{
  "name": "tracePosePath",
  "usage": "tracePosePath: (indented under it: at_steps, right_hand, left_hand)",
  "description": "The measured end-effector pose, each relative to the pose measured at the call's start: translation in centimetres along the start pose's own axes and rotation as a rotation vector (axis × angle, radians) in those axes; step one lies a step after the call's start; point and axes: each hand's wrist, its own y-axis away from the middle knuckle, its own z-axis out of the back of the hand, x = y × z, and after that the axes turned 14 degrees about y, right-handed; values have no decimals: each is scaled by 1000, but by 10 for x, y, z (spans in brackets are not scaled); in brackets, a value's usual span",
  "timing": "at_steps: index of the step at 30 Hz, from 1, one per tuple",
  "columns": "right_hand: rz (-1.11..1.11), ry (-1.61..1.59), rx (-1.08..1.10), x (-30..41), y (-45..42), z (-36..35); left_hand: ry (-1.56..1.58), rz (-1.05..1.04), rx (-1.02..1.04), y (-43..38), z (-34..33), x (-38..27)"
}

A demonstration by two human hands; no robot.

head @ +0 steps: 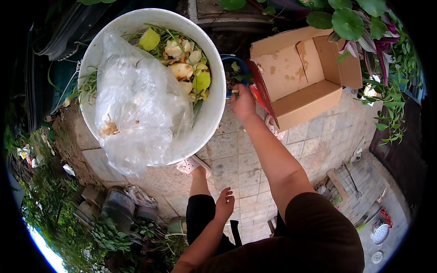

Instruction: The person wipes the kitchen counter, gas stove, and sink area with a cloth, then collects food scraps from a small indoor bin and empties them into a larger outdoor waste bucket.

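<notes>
My right hand [243, 104] is stretched forward beside a blue container [239, 68], its fingers closed on a small pale piece of plant matter [235, 91]. A large white bucket [220, 112] stands to its left, holding grass, yellow-green leaves and pale vegetable scraps [181, 71]. Crumpled clear plastic bags [140, 95] cover its left part and hang over the near rim. Just right of my right hand is an open cardboard box [307, 99] with brown stains inside. My left hand [224, 206] rests near my knee, fingers slightly curled, with nothing visible in it.
Stone paving [225, 163] lies underfoot, where my feet wear pale clogs [194, 165]. Old pots [117, 204] and plants stand at the lower left. Round-leaved plants [347, 24] overhang the box at the upper right. A long-handled metal tool [351, 177] lies at the right.
</notes>
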Motion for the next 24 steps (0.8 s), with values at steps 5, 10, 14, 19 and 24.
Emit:
tracePosePath:
  at_steps: [5, 10, 14, 19, 24]
  right_hand:
    - [-47, -717, -102, 75, 54, 137]
    - [475, -766, -49, 135, 29, 197]
    - [-16, -981, 202, 55, 56, 163]
    - [-496, -522, 396, -67, 133, 10]
    - [-502, -3, 67, -118, 160, -97]
  left_hand:
    - [-20, 20, 0, -6, -2, 13]
    - [-54, 20, 19, -6, 0, 11]
    - [36, 107, 6, -7, 3, 6]
    - [82, 156, 53, 1, 4, -5]
    - [108, 192, 46, 1, 13, -14]
